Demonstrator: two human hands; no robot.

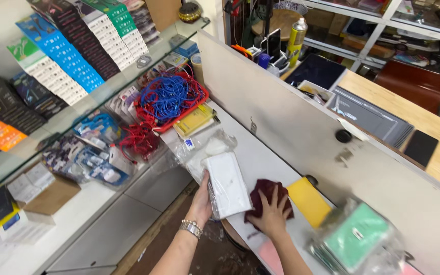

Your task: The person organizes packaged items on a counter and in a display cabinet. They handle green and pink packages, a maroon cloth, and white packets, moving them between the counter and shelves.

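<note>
Yellow flat pad lies at three o'clock of the dark red crumpled cloth, under my spread right hand; my left hand grips the white plastic-wrapped box at nine o'clock.

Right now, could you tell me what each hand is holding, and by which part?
The left hand grips the white plastic-wrapped box by its lower left edge. The right hand presses flat on the dark red cloth, fingers spread, not gripping it.
</note>
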